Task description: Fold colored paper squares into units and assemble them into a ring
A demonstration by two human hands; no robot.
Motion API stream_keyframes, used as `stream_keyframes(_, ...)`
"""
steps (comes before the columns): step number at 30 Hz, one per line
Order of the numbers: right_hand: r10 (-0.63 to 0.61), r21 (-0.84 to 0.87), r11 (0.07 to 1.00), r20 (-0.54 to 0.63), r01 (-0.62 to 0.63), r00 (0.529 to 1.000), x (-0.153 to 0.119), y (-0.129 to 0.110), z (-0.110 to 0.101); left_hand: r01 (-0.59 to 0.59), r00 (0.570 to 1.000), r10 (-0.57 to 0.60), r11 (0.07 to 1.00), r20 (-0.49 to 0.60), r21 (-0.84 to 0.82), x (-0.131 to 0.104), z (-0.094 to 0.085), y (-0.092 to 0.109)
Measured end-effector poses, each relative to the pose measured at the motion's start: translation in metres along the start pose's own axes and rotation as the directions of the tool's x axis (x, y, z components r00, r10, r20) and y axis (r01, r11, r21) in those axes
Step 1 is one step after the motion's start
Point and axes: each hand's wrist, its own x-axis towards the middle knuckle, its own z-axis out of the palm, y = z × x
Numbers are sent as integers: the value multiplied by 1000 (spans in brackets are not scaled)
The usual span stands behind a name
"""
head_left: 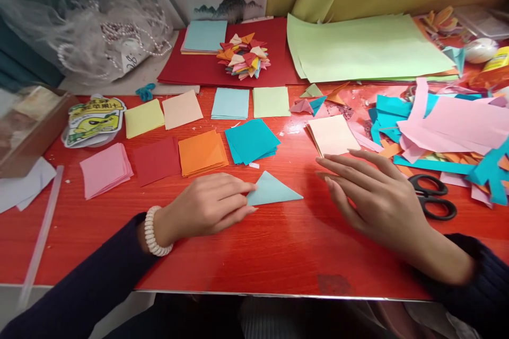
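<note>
The left hand [204, 204] touches a folded light-blue paper triangle [274, 190] on the red surface [254, 259]. The right hand [382, 198], left of black-handled scissors [437, 208], is near cream paper squares [334, 135]. At the far side, a multicoloured origami ring [230, 55] rests on red card [191, 70].

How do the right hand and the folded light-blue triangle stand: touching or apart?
Apart. The head view shows red tabletop between the right hand and the folded light-blue triangle.

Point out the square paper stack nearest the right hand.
The pale peach stack just beyond the right hand; every other square stack, including the second peach one, lies farther left.
</note>
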Motion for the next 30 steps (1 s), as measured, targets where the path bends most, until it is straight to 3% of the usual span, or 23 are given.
stream_keyframes(5,34,185,982,62,-45,998,5,-11,7,196,981,-196,971,-17,135,7,9,8)
stream_keyframes(10,13,353,933,151,-66,988,1,-17,17,246,968,-246,969,53,8,13,11,14)
stream_keyframes(14,-74,453,892,163,-8,984,0,-15,13,144,988,-137,983,66,-113,11,9,16)
stream_keyframes(17,-204,451,882,104,137,973,1,-12,8,23,997,-9,984,82,-177,8,10,14)
stream_keyframes(21,-386,390,866,124,312,914,3,-10,8,-75,991,94,979,99,-189,7,10,10)
stream_keyframes(24,-421,323,878,168,353,891,3,-11,9,-143,984,152,985,97,-94,9,7,9)
stream_keyframes(30,-474,156,876,104,457,874,1,-17,6,-160,983,148,981,112,107,8,4,16)
